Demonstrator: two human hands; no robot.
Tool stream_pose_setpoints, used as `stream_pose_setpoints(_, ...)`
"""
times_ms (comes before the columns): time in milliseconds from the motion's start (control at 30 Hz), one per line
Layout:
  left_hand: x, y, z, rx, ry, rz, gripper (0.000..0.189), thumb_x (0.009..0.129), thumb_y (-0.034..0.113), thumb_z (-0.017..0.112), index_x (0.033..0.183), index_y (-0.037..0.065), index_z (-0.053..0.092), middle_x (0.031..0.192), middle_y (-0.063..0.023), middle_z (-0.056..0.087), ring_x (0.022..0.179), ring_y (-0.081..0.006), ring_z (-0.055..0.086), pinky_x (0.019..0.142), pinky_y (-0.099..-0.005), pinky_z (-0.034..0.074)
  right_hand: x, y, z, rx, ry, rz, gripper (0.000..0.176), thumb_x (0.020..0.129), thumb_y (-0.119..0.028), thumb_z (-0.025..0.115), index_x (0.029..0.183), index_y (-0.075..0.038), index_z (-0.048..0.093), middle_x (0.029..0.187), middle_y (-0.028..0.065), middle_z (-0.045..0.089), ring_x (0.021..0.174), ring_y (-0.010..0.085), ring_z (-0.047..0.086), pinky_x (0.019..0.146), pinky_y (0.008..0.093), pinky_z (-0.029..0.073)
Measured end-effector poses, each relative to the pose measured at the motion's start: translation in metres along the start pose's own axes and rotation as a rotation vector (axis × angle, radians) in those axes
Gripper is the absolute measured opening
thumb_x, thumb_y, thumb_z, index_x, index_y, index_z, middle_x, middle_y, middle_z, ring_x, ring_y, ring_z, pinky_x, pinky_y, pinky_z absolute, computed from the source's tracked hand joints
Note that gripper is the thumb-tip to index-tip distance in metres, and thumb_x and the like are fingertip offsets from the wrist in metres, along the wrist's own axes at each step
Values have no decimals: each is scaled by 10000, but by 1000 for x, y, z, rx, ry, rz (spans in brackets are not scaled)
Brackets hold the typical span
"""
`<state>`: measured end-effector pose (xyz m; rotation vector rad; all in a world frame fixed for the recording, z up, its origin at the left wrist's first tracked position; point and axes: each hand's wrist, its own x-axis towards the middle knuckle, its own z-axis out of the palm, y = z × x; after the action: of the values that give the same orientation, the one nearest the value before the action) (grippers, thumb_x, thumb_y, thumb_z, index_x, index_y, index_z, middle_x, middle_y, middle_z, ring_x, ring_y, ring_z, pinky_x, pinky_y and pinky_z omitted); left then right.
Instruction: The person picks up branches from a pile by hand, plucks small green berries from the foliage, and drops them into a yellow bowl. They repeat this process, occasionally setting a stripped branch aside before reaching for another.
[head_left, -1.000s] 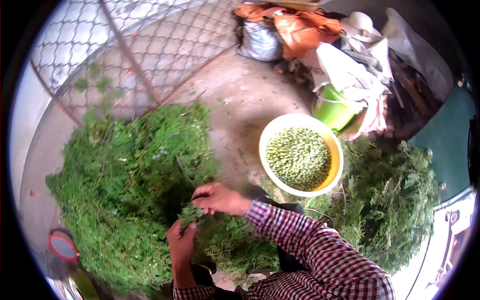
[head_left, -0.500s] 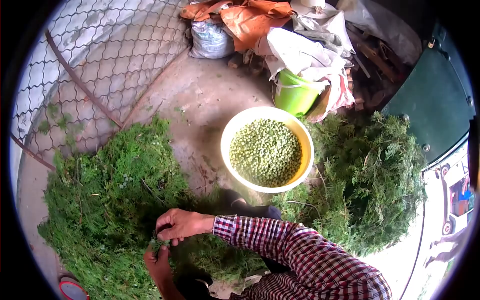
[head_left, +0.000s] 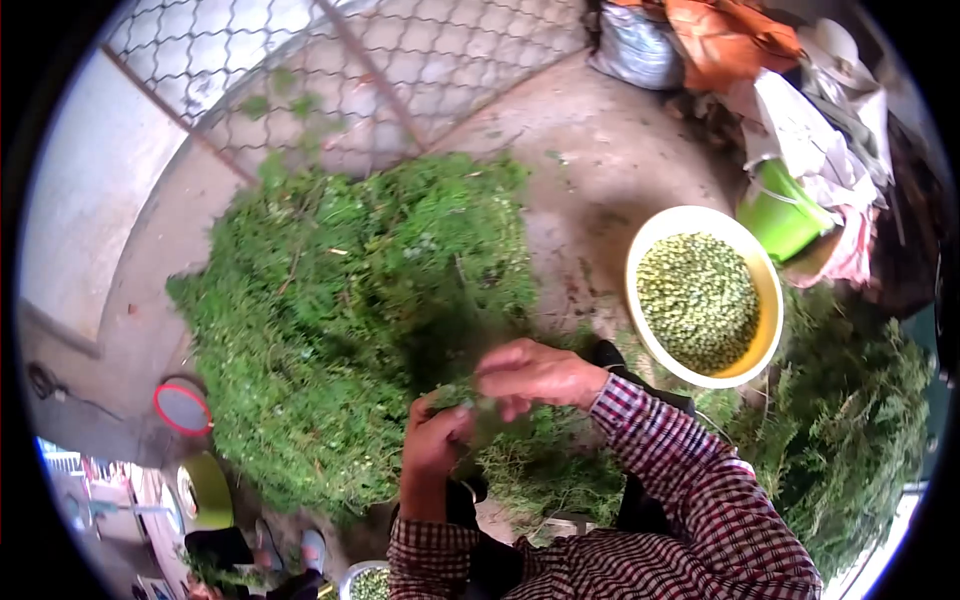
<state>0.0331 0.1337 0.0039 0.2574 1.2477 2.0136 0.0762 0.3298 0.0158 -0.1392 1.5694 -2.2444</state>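
My left hand (head_left: 432, 452) grips a small green sprig (head_left: 462, 398) low in the middle of the view. My right hand (head_left: 532, 375), in a red checked sleeve, pinches at the same sprig from the right, fingers closed on it. Both hands hover over the near edge of a big heap of green cuttings (head_left: 350, 300). A yellow bowl (head_left: 765, 330) filled with small green berries (head_left: 698, 300) stands on the ground to the right of my hands.
A second heap of green branches (head_left: 850, 440) lies at right. A green bucket (head_left: 780, 215), sacks and cloth (head_left: 790, 90) are piled at the back right. Wire fencing (head_left: 400, 60) runs behind the heap. A red-rimmed round object (head_left: 182, 408) lies at left.
The view has swung left, so the bowl now sits further right. Both hands have risen in the frame and still work the sprig together.
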Motion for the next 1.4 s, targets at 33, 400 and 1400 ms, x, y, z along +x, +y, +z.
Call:
stream_pose_setpoints(33, -1, 0, -1, -67, -31, -14, 189, 743, 83, 571, 915, 13, 605, 581, 39, 491, 463, -47, 380, 432, -205, 266, 2, 3, 1, 53, -10, 7, 191, 856, -232, 547, 939, -63, 582, 818, 21, 618, 594, 81, 589, 485, 171, 442)
stream_pose_setpoints(400, -5, 5, -12, -42, -52, 10, 150, 762, 85, 563, 889, 31, 622, 588, 34, 513, 466, -47, 396, 434, -205, 284, 11, 4, 4, 41, -29, 11, 266, 818, -222, 602, 985, -22, 544, 827, 24, 585, 656, 111, 601, 534, 196, 448)
stream_pose_setpoints(1400, -13, 5, -19, 39, 225, -26, 165, 746, 137, 626, 814, -8, 590, 516, 29, 440, 415, -55, 359, 392, -219, 242, 28, 7, 32, -17, 198, -104, 145, 821, -189, 611, 819, -46, 587, 713, -15, 558, 551, 33, 421, 473, 181, 354)
